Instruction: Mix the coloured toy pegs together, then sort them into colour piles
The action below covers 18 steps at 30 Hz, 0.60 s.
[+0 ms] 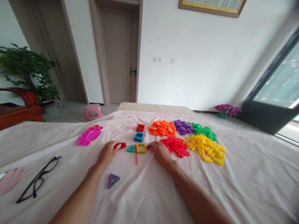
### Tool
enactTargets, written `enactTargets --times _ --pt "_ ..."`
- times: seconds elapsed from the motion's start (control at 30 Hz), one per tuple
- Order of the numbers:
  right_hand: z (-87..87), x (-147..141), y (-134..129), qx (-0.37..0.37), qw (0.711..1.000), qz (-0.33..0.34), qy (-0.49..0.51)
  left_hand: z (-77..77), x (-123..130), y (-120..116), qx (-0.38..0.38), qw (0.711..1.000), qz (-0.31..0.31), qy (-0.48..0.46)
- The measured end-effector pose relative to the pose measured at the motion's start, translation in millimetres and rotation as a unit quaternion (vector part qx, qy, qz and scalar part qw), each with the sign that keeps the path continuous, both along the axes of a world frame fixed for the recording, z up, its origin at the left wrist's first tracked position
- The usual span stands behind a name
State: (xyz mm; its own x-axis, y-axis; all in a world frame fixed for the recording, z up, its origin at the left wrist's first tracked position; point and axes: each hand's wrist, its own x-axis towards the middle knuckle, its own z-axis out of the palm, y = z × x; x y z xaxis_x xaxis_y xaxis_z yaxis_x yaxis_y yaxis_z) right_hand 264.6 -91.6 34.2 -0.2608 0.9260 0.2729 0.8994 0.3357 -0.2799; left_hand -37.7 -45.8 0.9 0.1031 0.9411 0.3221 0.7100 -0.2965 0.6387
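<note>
My left hand (108,153) is closed, its thumb and fingers pinching a flat red tile (122,145). My right hand (161,152) has its fingertips closed on a small red piece (148,147), mostly covered by the fingers, so its shape is unclear. Between the hands lie a teal triangle frame (131,151) and a yellow square frame (145,148) side by side. A thin orange stick (136,159) points from them toward me. Just beyond sit stacked blue square frames (138,140) and red square frames (140,130). Nearer me rests a purple triangle frame (110,181).
Piles of small plastic pieces lie at right: orange (162,128), purple (183,127), green (204,132), red (176,146) and yellow (209,147). To the left are a pink paw-shaped tray (80,140) and black glasses (38,176). A pale cloth (144,193) covers the surface.
</note>
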Motion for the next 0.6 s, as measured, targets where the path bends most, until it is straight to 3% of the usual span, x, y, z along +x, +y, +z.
enactTargets --times 0.27,0.5,0.6 --pt "2.5 1.7 2.7 -0.017 1.0 -0.008 -0.008 -0.4 0.2 -0.1 0.003 1.0 0.0 0.0" --pt "9.9 -6.5 -4.4 0.021 1.0 0.002 -0.01 -0.8 -0.8 0.7 0.004 1.0 -0.007 -0.006" --pt "15.3 -22.3 -15.8 0.045 0.997 0.06 0.014 -2.7 -1.7 2.9 -0.002 1.0 -0.003 -0.011"
